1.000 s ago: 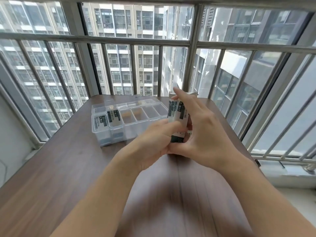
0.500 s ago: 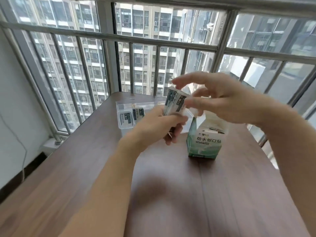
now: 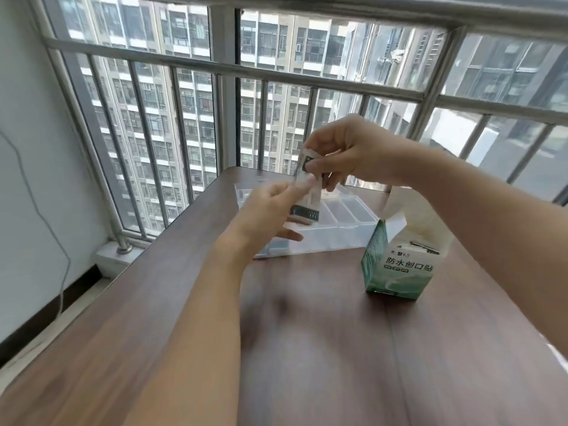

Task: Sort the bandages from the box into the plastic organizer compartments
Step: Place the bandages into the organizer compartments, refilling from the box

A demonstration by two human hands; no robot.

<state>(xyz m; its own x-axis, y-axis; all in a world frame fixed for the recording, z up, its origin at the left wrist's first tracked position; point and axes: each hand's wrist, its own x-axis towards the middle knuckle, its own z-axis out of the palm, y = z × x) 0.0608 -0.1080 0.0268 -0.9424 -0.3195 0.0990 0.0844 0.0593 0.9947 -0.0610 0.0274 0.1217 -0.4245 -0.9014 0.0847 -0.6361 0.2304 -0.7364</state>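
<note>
A small stack of wrapped bandages (image 3: 307,196) is held upright in the air above the clear plastic organizer (image 3: 344,229). My left hand (image 3: 270,207) grips the stack's lower part, and my right hand (image 3: 347,152) pinches its top end. The organizer lies on the far part of the wooden table (image 3: 307,348); my left hand hides its left compartments, and the compartments showing on the right look bare. The green and white bandage box (image 3: 396,265) stands open to the right of the organizer, with more bandages visible inside.
A metal railing (image 3: 233,69) and window glass run close behind the table's far edge. A white wall with a hanging cable (image 3: 46,222) is on the left. The table's left edge drops to the floor.
Both hands lifted the bandage stack away from the box and carried it left, over the organizer. The box now stands uncovered on the right. The view has swung left.
</note>
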